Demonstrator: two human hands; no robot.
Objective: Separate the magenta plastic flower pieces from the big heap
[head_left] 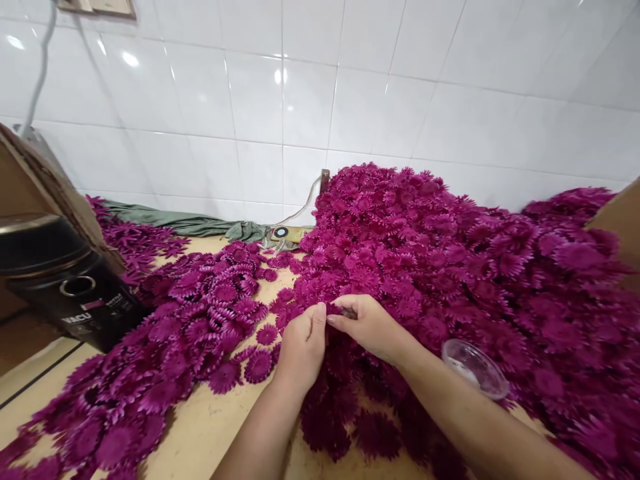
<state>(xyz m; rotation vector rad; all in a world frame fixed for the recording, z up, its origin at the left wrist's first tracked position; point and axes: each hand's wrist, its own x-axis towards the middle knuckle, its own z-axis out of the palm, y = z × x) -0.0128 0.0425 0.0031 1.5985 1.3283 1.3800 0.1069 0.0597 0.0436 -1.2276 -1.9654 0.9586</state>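
Note:
My left hand (303,343) and my right hand (370,327) meet at the middle of the table, fingers closed in pinches. Between their fingertips is a small magenta artificial flower (336,311), mostly covered by the fingers. Just beyond and to the right rises a big heap of magenta artificial flowers (380,233) with fringed petals. A looser spread of similar flower pieces (185,333) lies left of my left hand. Below my hands, more flowers (377,433) sit in shadow. Beside my right forearm stands a clear plastic bowl (484,365) with something whitish inside, partly hidden by the arm.
A black vacuum bottle (75,287) leans at the left by a cardboard box (55,190). Green cloth (175,219) and a yellowish phone-like object (290,234) with a cable lie along the tiled wall (255,100). Cardboard (620,227) edges the right side.

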